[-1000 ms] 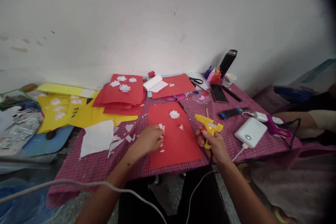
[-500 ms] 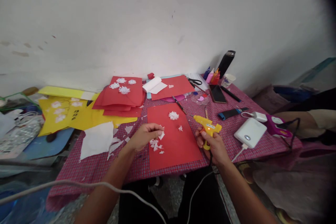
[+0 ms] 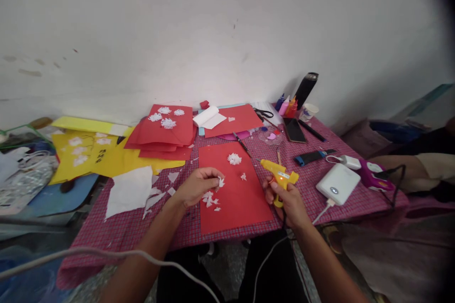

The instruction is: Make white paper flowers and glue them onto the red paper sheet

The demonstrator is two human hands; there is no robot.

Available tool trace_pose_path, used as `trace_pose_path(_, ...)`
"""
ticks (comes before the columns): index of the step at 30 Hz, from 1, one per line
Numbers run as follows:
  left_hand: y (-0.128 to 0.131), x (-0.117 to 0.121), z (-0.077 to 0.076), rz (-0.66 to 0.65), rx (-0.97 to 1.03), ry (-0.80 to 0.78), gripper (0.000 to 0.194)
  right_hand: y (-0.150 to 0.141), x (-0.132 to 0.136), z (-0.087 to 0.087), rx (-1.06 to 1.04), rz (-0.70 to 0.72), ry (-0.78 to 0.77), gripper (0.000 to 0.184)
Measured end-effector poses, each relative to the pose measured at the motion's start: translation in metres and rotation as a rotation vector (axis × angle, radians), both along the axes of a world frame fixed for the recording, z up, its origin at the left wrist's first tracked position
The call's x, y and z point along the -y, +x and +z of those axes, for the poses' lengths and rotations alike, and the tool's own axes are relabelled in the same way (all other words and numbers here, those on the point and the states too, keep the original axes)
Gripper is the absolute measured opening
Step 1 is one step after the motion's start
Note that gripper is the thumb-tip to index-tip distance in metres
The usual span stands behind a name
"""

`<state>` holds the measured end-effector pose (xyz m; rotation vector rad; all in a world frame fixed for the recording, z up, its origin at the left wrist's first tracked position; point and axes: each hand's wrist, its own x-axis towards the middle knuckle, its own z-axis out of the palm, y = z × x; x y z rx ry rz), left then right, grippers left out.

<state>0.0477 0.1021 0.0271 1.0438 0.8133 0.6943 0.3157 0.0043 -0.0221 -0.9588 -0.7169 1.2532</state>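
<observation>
Red-checked cloth (image 3: pixel 117 229) forms the surface; a pale wall (image 3: pixel 227 33) bounds its far side. Left hand (image 3: pixel 199 186): pinching a white paper piece (image 3: pixel 221 182) over the red sheet (image 3: pixel 241 203). Right hand (image 3: pixel 290 201): wrapped around the yellow glue gun (image 3: pixel 283 177) beside the sheet's right edge.

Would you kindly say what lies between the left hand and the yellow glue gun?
In the head view, a small white paper piece lies on the red sheet between the left hand, which pinches another piece, and the glue gun.
</observation>
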Motion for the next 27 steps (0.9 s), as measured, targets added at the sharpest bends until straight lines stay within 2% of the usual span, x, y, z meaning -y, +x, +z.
trace_pose_path(6, 0.014, 0.0, 0.005, -0.045, 0.009, -0.018, 0.025, -0.003, 0.003, 0.003, 0.037, -0.059, 0.003, 0.029)
trace_pose_path(11, 0.037, -0.009, 0.008, -0.108, 0.003, 0.034, 0.027, -0.019, 0.007, 0.036, 0.114, -0.183, -0.07, 0.037)
trace_pose_path(15, 0.054, -0.014, 0.003, -0.145, 0.039, 0.046, 0.028, -0.041, 0.0, 0.055, 0.176, -0.177, -0.121, 0.036)
trace_pose_path(17, 0.059, -0.013, -0.002, -0.144, 0.054, 0.059, 0.028, -0.051, -0.007, 0.055, 0.242, -0.153, -0.111, 0.031)
trace_pose_path(22, 0.064, -0.01, -0.011, -0.061, 0.076, 0.079, 0.029, -0.063, -0.022, 0.043, 0.429, -0.097, -0.111, 0.021)
trace_pose_path(27, 0.063, -0.008, -0.012, -0.049, 0.11, 0.09, 0.028, -0.068, -0.029, 0.04, 0.446, -0.169, -0.118, 0.022)
